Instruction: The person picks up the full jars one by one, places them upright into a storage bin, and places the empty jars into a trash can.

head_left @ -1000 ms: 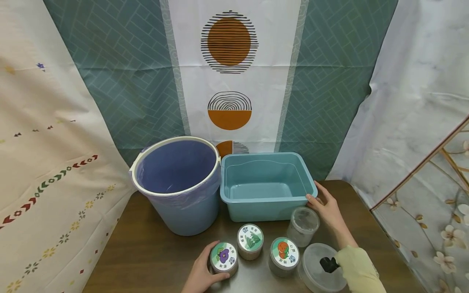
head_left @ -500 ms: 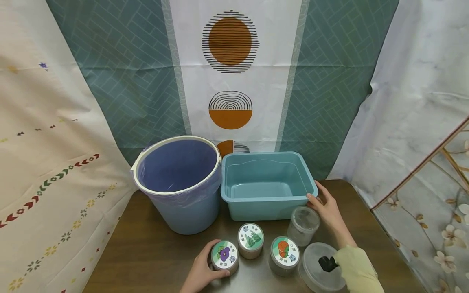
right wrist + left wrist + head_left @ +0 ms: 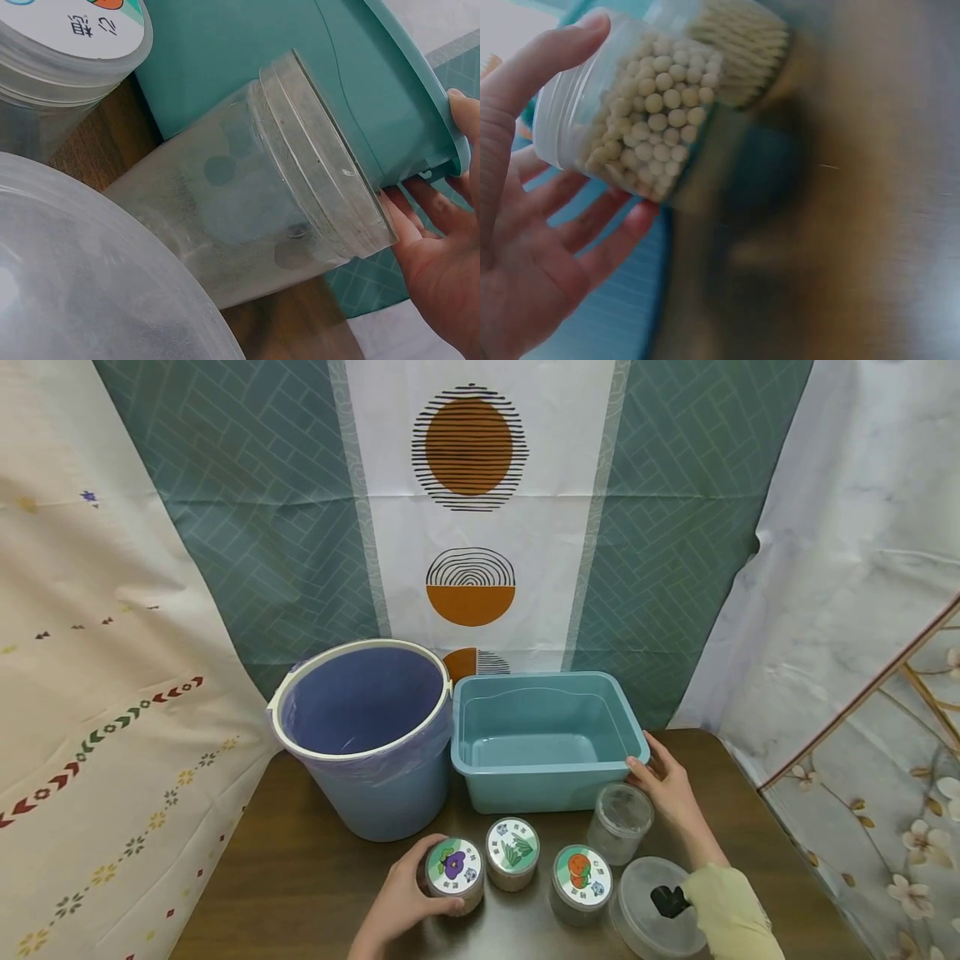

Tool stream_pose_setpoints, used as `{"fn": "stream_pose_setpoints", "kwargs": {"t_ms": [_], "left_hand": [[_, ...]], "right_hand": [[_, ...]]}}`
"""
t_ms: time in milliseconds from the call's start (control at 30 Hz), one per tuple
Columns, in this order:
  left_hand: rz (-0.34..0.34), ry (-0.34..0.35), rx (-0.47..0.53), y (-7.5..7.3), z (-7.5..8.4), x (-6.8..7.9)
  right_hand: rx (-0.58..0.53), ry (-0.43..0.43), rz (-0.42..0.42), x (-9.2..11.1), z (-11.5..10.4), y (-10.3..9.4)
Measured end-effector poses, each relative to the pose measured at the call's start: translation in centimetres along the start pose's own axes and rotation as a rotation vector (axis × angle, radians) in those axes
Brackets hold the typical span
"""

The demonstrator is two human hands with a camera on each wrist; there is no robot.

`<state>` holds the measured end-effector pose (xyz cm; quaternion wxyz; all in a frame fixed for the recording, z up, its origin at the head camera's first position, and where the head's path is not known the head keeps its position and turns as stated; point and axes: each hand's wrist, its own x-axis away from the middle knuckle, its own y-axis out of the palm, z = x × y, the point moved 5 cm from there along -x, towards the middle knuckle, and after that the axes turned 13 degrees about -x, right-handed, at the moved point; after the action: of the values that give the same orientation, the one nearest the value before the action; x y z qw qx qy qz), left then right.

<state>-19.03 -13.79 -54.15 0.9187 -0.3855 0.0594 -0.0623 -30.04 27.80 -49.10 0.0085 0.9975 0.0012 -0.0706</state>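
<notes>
My left hand (image 3: 408,893) grips a clear plastic jar (image 3: 455,870) with a purple flower on its lid. In the left wrist view the jar (image 3: 649,112) is full of round beige balls, with the thumb on one side and the fingers along the other. It looks tilted and raised over the table. My right hand (image 3: 667,785) pinches the front right corner of a teal basin (image 3: 540,785), thumb on the rim and fingertips beneath. Just below that hand stands a clear jar (image 3: 621,822); its lid nearly meets the fingers in the right wrist view.
A jar with a leafy label (image 3: 513,853) and another with an orange fruit label (image 3: 581,885) stand at the front. A large translucent tub (image 3: 652,922) is beneath the right forearm. A blue lined bucket (image 3: 382,793) stands left of the basin.
My left hand has shifted slightly left with the flower-labelled jar, which appears lifted and tipped a little. The right hand and the basin have stayed in place.
</notes>
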Motion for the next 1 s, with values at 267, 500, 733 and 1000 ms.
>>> {"fn": "stream_pose_setpoints", "kwargs": {"t_ms": [267,500,733,1000], "left_hand": [[0.037,0.075,-0.047,-4.1,3.7,-1.6],[0.009,0.124,-0.015,-6.5,7.4,-3.6],[-0.033,0.19,-0.06,-7.8,11.4,-6.5],[-0.086,0.29,-0.102,-8.9,15.1,-10.7]], "right_hand": [[-0.007,-0.005,-0.007,-0.2,0.0,0.2],[-0.014,0.001,-0.013,-0.1,-0.1,0.4],[-0.043,0.009,-0.008,0.0,-0.2,0.5],[-0.043,0.01,0.009,0.3,-0.3,0.3]]}}
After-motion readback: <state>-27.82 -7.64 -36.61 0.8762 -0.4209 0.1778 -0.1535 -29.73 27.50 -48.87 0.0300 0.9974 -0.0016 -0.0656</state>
